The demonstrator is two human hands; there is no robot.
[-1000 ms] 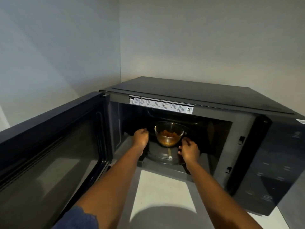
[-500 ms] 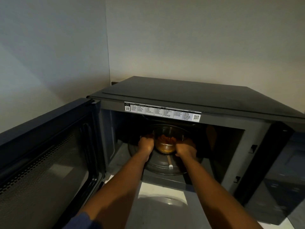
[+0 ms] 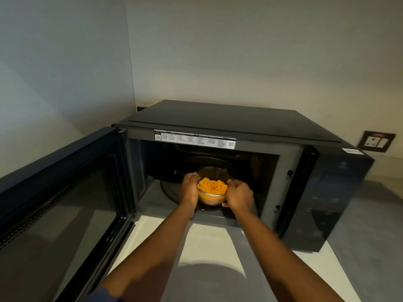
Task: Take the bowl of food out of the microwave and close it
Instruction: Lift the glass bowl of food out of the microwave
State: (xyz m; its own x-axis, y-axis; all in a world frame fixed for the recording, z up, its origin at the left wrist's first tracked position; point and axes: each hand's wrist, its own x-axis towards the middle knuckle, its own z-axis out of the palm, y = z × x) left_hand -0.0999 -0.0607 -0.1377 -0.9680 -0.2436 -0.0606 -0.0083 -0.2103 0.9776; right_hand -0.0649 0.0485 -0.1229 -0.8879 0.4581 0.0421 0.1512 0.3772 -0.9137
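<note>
A black microwave [image 3: 239,123] stands on a pale counter with its door [image 3: 65,199] swung wide open to the left. A clear glass bowl [image 3: 212,198] filled with orange pasta sits between my two hands, at the front of the cavity above the dark turntable [image 3: 170,190]. My left hand [image 3: 189,190] clasps the bowl's left side and my right hand [image 3: 238,196] clasps its right side. Whether the bowl touches the turntable is hidden by my hands.
The microwave's control panel [image 3: 331,201] fills its right front. A wall socket plate [image 3: 376,141] sits on the wall at the right. Walls meet in a corner behind the microwave. Pale counter [image 3: 209,247] stretches in front, under my forearms.
My hands went from beside the bowl to gripping it, and the bowl has come forward toward the cavity opening. The food now catches the light. The camera has pulled back.
</note>
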